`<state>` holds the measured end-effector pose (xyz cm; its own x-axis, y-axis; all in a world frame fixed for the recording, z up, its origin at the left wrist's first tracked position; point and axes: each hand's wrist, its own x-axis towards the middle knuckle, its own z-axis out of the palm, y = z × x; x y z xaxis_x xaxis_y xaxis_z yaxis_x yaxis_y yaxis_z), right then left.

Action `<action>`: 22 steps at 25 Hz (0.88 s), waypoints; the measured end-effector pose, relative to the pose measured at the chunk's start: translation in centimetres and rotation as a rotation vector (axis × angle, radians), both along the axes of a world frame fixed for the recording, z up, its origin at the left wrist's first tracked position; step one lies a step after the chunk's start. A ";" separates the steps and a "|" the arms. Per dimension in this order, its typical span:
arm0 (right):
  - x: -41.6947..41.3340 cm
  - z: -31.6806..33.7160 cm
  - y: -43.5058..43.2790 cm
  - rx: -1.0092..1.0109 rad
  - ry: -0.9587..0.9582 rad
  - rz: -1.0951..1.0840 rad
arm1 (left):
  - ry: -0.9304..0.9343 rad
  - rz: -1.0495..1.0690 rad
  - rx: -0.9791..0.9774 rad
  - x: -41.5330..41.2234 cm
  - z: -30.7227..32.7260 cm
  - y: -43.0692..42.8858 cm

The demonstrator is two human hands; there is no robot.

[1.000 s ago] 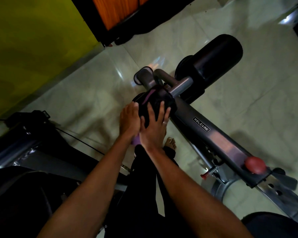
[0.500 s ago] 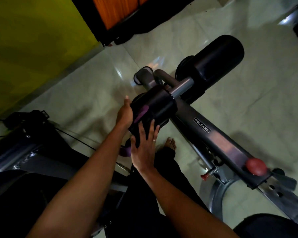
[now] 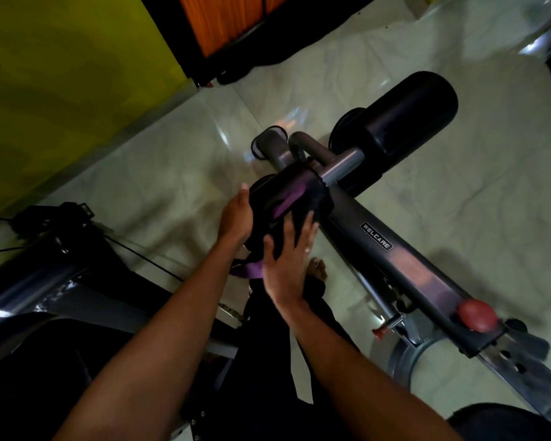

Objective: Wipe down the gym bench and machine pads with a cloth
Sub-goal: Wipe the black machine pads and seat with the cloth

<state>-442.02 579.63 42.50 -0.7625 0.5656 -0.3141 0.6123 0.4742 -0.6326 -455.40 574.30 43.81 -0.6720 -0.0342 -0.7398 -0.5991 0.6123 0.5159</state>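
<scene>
Cloth (image 3: 288,198) — one, roller pads (image 3: 407,113) — two, left hand (image 3: 236,218), right hand (image 3: 283,265) pressing

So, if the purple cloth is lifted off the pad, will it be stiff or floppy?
Probably floppy: the cloth follows the curve of the pad and its loose end hangs beside the right hand. Likely light too, since flat fingers alone hold it there. It may slide on the smooth pad.

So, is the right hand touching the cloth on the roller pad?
Touching. Head view shows the right hand lying flat on the cloth wrapped over the roller pad.
</scene>
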 end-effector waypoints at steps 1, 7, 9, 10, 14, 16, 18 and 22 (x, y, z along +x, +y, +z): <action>1.2 0.0 -1.4 0.015 0.001 0.104 | -0.075 0.028 -0.007 -0.5 -0.3 -0.1; -1.1 -0.3 1.4 0.199 0.042 0.263 | 0.249 0.002 0.022 5.0 1.8 0.6; -3.6 0.1 4.8 0.170 0.017 0.088 | 0.275 0.000 0.065 6.1 2.3 0.6; -4.2 0.3 5.9 0.121 0.006 -0.001 | 0.279 0.004 0.076 6.1 2.3 0.6; -2.2 0.1 3.7 -0.034 0.002 -0.147 | 0.230 -0.019 0.034 2.8 -0.2 0.0; 0.5 0.4 0.4 -0.068 -0.005 -0.028 | 0.119 -0.012 0.014 1.2 -1.5 -0.2; 2.3 0.4 -2.0 -0.043 -0.014 0.124 | 0.106 -0.041 -0.019 1.3 -1.7 0.0; -0.4 -2.2 1.3 0.236 -0.179 0.374 | 0.248 -0.096 -0.042 5.8 0.9 0.7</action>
<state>-442.38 580.92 40.29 -0.8730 0.3346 -0.3550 0.4619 0.8007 -0.3813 -449.59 575.00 44.71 -0.8344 0.0108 -0.5511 -0.3956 0.6844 0.6124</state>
